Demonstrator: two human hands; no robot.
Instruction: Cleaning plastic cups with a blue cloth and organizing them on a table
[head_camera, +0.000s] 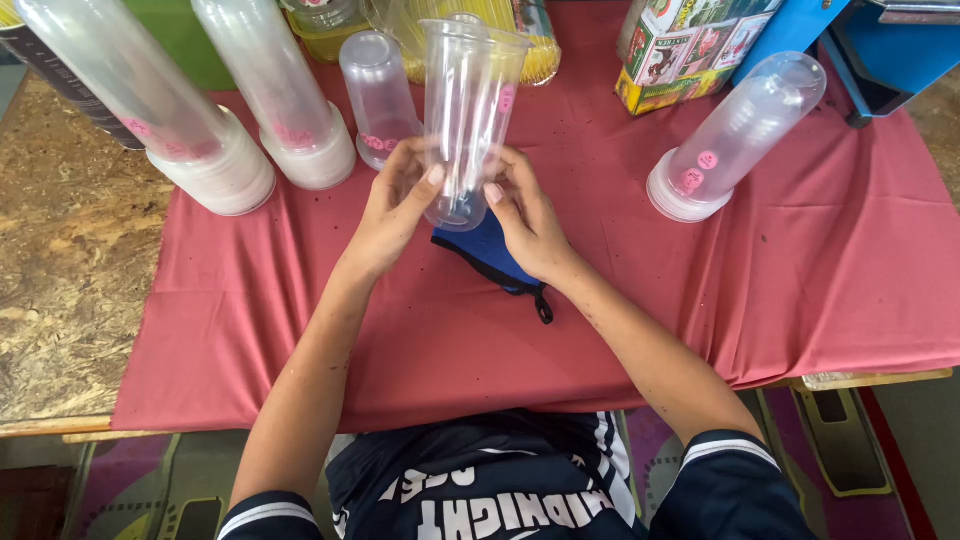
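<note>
While the left hand (400, 200) and right hand (527, 215) close around its base, the clear cup stack (468, 120) stands nearly upright, mouth up, above a blue cloth (490, 255) on the red-covered surface (800, 270).

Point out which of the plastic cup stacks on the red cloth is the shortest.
The short stack standing upside down just behind the left hand, between the tall stack and the clear cups held in both hands.
</note>
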